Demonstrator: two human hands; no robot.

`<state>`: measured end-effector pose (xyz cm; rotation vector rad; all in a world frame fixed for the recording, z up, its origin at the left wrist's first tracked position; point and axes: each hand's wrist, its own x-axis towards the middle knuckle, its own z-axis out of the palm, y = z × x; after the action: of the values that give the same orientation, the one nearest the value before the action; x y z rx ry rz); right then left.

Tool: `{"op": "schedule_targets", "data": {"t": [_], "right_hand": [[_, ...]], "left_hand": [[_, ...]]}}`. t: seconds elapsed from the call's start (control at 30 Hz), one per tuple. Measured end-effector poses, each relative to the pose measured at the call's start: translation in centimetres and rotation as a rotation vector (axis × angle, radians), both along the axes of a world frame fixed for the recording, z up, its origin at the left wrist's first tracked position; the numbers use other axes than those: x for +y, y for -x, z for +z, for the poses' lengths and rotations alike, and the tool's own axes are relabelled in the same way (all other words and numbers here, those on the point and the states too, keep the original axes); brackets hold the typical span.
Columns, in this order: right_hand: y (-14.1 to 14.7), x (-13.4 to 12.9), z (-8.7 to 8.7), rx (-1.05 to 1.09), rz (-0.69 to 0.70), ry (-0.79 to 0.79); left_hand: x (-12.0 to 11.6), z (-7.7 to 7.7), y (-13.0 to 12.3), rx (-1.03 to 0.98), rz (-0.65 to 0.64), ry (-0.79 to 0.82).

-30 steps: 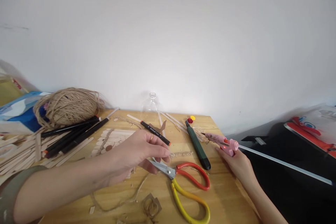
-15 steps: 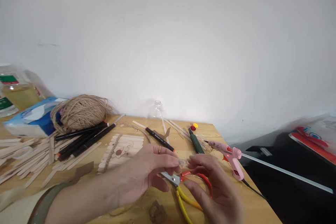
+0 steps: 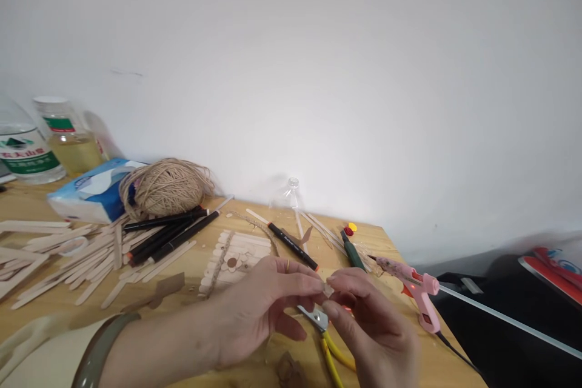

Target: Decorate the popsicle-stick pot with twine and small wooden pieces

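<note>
Between my two hands is a small pale, partly see-through piece [image 3: 327, 290], too small to name. My left hand [image 3: 277, 288] pinches it from the left with thumb and forefinger. The fingertips and thumb of my right hand [image 3: 370, 318] close on its other side. Under the hands lie scissors [image 3: 321, 321] with yellow and orange-red handles, partly hidden by my right hand. Just beyond my left hand rests a craft-stick panel [image 3: 236, 251] with a flower and a twine strip, its near part covered by my wrist.
A pink glue gun [image 3: 421, 291] with a long glue stick lies at the right table edge. Markers [image 3: 293, 245], a green-handled tool [image 3: 352, 251], loose craft sticks [image 3: 91, 260], a twine ball [image 3: 168, 188], a tissue pack [image 3: 95, 191] and bottles [image 3: 27, 145] surround the work area.
My right thumb and fingers have closed in on the small pale piece, beside my left fingertips. The whole view has shifted, so things appear farther right.
</note>
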<state>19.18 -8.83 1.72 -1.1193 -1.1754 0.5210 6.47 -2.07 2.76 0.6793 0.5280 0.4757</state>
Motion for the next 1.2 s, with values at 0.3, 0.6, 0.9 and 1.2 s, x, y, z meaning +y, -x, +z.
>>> {"op": "schedule_targets", "data": {"t": [0.3,0.6,0.9,1.2], "right_hand": [[0.9,1.3,0.2,-0.174,0.055,-0.033],[2.3,3.0,-0.4,-0.239,0.086,-0.057],[1.5,4.6,0.5,-0.469,0.062,-0.006],[2.2,7.2,-0.2,-1.101,0.237,0.085]], "left_hand": [[1.0,-0.2,2.1,-0.061,-0.020,-0.003],[2.1,-0.3,4.1,-0.039,0.026,0.003],[4.5,-0.3,7.7,0.135,0.149,-0.183],[8.2,-1.3,10.4,0.273,0.340,-0.149]]}}
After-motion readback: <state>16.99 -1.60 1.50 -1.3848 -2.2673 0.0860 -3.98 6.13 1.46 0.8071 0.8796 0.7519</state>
